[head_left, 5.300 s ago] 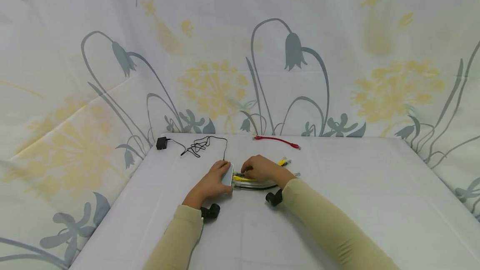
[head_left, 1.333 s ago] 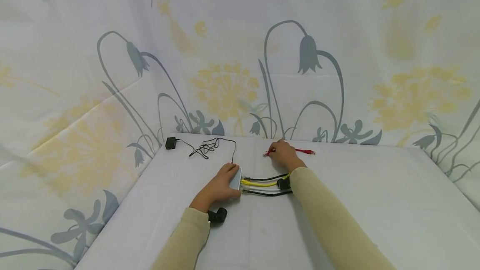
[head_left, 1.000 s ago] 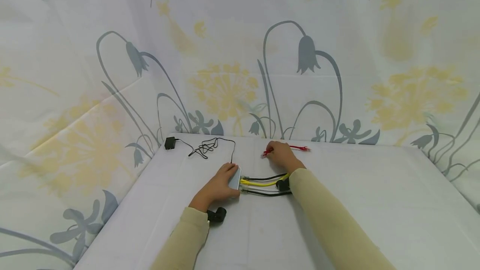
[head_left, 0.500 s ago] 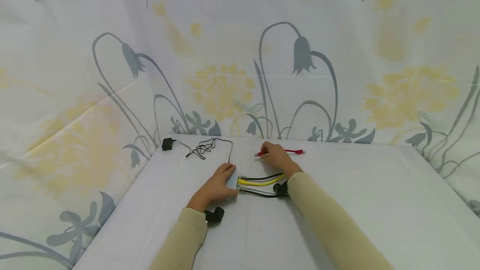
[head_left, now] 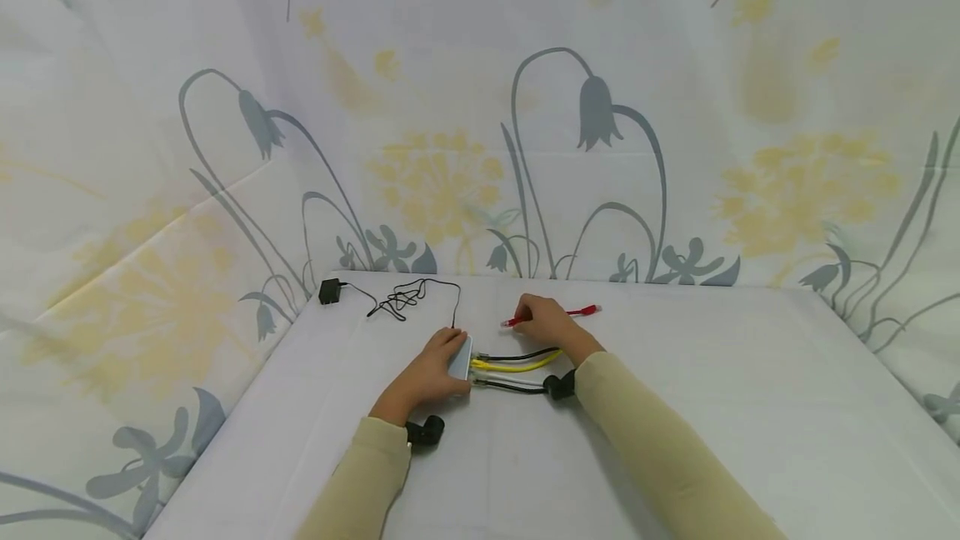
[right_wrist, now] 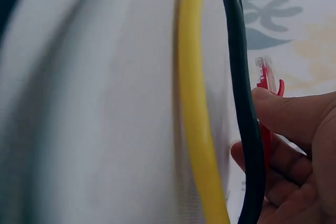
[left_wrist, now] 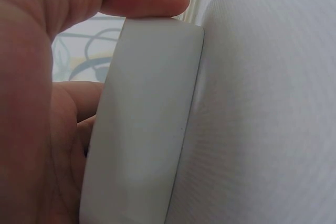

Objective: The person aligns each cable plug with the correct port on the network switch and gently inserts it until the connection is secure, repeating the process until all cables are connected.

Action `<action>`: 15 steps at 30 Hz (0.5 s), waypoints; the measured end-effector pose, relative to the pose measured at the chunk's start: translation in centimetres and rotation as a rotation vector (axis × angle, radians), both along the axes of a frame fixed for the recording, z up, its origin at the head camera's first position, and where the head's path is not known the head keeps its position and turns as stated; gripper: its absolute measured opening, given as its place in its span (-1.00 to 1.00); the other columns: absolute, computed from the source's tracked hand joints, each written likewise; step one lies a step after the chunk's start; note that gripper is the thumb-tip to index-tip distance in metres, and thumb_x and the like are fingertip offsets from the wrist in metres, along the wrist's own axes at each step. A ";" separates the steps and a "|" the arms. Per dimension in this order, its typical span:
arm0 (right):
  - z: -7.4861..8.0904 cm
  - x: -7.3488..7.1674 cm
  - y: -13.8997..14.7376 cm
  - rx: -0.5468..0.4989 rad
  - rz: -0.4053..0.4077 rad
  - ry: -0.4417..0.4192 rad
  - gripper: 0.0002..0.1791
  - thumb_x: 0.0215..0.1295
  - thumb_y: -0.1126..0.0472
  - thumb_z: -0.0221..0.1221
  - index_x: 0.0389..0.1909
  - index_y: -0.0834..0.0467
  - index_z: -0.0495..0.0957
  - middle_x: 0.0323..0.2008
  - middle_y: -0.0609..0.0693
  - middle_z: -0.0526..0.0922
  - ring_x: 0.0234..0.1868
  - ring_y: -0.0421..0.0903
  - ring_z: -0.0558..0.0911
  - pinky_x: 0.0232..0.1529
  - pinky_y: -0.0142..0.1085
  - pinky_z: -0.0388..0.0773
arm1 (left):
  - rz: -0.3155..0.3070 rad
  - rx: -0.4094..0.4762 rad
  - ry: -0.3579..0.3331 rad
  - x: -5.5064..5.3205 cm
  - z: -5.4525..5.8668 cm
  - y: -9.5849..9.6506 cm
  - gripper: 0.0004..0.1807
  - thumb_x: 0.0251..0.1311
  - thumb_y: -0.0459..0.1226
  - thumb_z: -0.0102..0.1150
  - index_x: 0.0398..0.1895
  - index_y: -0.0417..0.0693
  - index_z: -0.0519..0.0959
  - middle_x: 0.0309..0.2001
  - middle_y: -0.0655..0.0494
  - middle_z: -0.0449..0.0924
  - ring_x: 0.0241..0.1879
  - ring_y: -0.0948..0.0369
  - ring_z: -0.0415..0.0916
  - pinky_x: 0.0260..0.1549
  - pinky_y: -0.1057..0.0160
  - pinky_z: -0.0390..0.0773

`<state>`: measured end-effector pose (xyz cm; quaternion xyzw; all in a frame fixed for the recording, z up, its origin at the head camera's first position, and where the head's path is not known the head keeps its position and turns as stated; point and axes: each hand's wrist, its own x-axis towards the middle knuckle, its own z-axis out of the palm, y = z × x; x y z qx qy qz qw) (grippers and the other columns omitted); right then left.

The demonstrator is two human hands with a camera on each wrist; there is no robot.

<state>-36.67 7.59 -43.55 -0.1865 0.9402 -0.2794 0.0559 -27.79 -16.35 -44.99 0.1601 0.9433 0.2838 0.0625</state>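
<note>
My left hand (head_left: pixel 427 372) grips a small white network switch (head_left: pixel 461 359), thumb on the near end and fingers at the far end. In the left wrist view the white casing (left_wrist: pixel 142 114) rests on the cloth under the thumb. My right hand (head_left: pixel 546 323) pinches a short red network cable (head_left: pixel 585 310) just behind one clear plug (right_wrist: pixel 265 72); its other end trails to the right. Several cables run rightward from the switch's side: a black cable (head_left: pixel 517 357), a yellow cable (head_left: pixel 521 367), a whitish one and another black cable (head_left: pixel 513 387). My right forearm hides their far ends.
A black power adapter (head_left: pixel 330 291) lies at the back left, its thin tangled cord (head_left: pixel 401 298) running to the switch's far end. A white cloth (head_left: pixel 495 473) covers the table, and a flower-patterned curtain (head_left: pixel 465 107) rises behind. Black wrist cameras sit near both wrists.
My right hand has left the cables beside the switch, taken the red cable from the back of the table and brought it nearer the switch. My left hand still holds the switch.
</note>
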 end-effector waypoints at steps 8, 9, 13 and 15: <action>-0.6 0.3 0.2 -0.054 -0.031 -0.022 -0.92 0.21 0.19 0.25 -0.30 0.07 0.56 -0.29 -0.06 0.62 -0.26 -0.12 0.51 -0.19 -0.27 0.46 | 0.005 -0.006 0.004 0.1 0.1 0.1 0.01 -0.18 -0.15 0.26 0.48 -0.09 0.17 0.50 -0.01 0.06 0.52 0.01 -0.07 0.39 -0.04 0.17; -0.8 0.3 0.2 -0.066 -0.037 -0.028 -0.92 0.21 0.19 0.25 -0.30 0.06 0.56 -0.29 -0.06 0.62 -0.26 -0.12 0.51 -0.19 -0.27 0.46 | 0.006 -0.008 0.003 0.1 0.1 0.1 0.00 -0.18 -0.15 0.26 0.49 -0.09 0.17 0.50 0.00 0.06 0.52 0.02 -0.07 0.39 -0.04 0.17; -1.0 0.6 0.2 -0.108 -0.055 -0.056 -0.91 0.19 0.18 0.28 -0.31 0.07 0.57 -0.29 -0.06 0.62 -0.26 -0.11 0.51 -0.21 -0.28 0.47 | 0.003 -0.012 0.002 0.1 0.0 0.1 0.00 -0.17 -0.15 0.26 0.48 -0.09 0.17 0.50 -0.01 0.06 0.52 0.01 -0.06 0.39 -0.04 0.17; -1.0 0.8 0.1 -0.119 -0.059 -0.065 -0.91 0.18 0.17 0.28 -0.32 0.06 0.58 -0.29 -0.06 0.63 -0.25 -0.11 0.51 -0.20 -0.29 0.47 | 0.004 -0.012 0.001 0.1 0.1 0.1 0.00 -0.17 -0.15 0.27 0.48 -0.09 0.17 0.50 -0.01 0.05 0.52 0.01 -0.06 0.38 -0.05 0.17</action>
